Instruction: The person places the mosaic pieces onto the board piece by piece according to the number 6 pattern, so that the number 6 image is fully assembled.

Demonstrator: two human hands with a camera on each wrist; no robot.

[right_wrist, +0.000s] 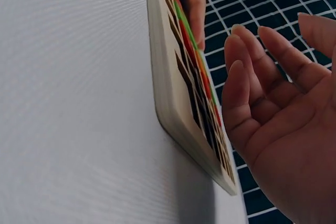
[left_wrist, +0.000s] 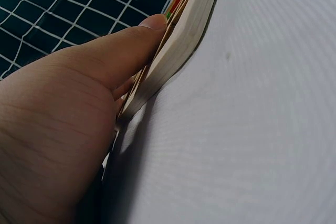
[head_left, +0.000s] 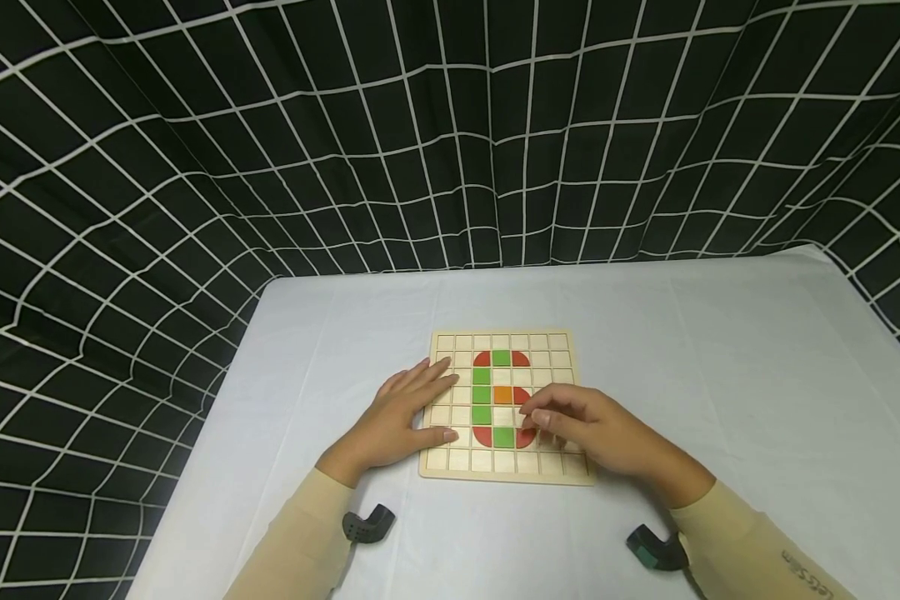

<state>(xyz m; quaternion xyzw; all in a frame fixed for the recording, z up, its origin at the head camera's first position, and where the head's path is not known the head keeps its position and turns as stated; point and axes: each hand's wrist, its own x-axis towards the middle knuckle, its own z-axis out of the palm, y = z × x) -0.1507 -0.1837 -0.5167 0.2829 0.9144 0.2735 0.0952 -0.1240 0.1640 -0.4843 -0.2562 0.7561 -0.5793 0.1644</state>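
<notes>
A square wooden grid board lies on the table. Green square tiles, red rounded-corner tiles and an orange square tile sit in its cells, forming a shape like a G or 6. My left hand rests on the board's left side with fingers spread; in the left wrist view its thumb lies over the board's edge. Above the right half of the board, my right hand hovers with loosely bent fingers. The right wrist view shows nothing between those fingers. It partly covers cells at the lower right.
A white cloth covers the table around the board. Black curtains with a white grid hang behind and at both sides. Dark curved devices are fixed at both wrists, near the sleeves.
</notes>
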